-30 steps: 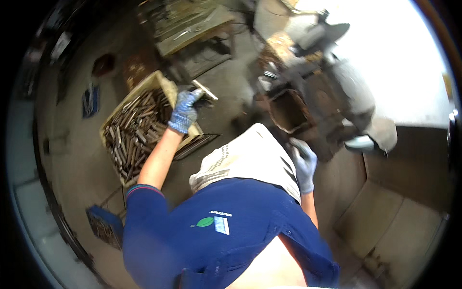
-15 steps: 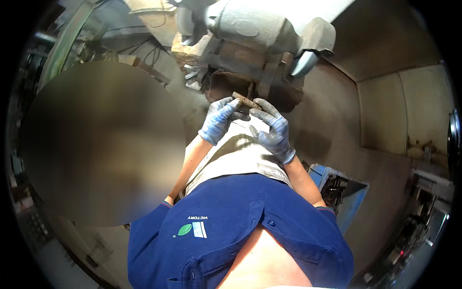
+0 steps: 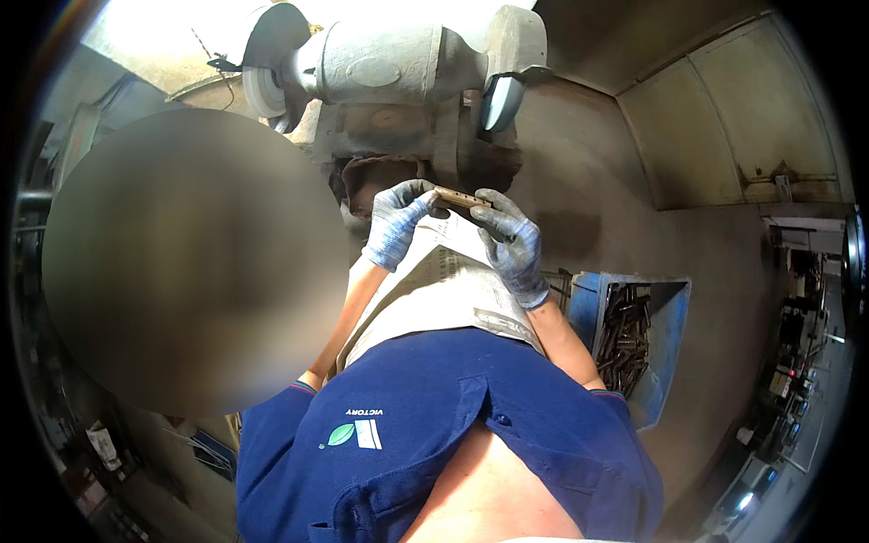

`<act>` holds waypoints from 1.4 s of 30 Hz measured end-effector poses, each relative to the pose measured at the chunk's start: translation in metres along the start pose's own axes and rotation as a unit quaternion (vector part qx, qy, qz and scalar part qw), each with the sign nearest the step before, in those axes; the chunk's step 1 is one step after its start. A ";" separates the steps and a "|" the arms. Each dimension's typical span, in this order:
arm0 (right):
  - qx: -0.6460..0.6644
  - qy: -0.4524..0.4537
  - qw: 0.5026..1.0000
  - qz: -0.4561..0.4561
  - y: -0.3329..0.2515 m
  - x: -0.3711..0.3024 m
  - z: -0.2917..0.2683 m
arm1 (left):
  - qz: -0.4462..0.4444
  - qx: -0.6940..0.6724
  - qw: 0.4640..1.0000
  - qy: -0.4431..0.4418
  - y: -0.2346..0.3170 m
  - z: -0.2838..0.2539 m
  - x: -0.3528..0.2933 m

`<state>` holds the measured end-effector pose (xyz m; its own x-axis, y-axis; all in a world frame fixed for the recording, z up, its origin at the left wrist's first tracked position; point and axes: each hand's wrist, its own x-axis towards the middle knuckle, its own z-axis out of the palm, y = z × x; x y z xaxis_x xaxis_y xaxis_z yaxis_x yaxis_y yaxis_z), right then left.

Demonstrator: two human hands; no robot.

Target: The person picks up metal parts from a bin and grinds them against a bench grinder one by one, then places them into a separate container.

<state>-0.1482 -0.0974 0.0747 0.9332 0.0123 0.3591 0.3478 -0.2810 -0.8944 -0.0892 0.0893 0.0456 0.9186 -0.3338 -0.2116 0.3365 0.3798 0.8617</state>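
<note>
Both my gloved hands hold a short flat metal bar [image 3: 462,196] in front of me, level and crosswise. My left hand [image 3: 396,222] grips its left end. My right hand [image 3: 510,240] pinches its right end. The bar sits just below a grey bench grinder [image 3: 389,63], whose left wheel [image 3: 262,86] and right wheel [image 3: 502,95] flank the motor body. A pale printed sheet [image 3: 444,290] covers my lap under the hands.
A blue bin [image 3: 647,335] holding several dark metal bars stands on the floor at my right. A rusty pedestal [image 3: 398,154] carries the grinder. Metal panels [image 3: 724,109] line the right wall. A blurred patch hides the left side.
I turned from the crate of bars on the left to face the grinder. My left hand brought the bar over, and my right hand took its other end.
</note>
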 end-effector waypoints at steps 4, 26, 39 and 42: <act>-0.078 0.066 0.994 -0.042 -0.004 0.003 0.007 | 0.007 -0.030 0.999 0.006 -0.004 -0.004 0.008; -0.197 0.103 0.975 -0.003 0.057 0.009 -0.009 | 0.001 0.041 0.999 0.001 -0.024 0.007 0.066; -0.026 0.118 0.988 0.099 0.105 0.048 -0.043 | -0.036 0.042 0.995 0.083 -0.044 0.045 0.122; -0.068 0.105 0.990 0.068 0.118 0.051 -0.048 | -0.005 0.058 0.995 0.084 -0.046 0.049 0.127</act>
<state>-0.0642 -0.1760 0.0006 0.9264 -0.2301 0.2979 0.1913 -0.3937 -0.8991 0.0019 -0.0128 0.0012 0.9406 -0.1842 -0.2851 0.3275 0.2712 0.9051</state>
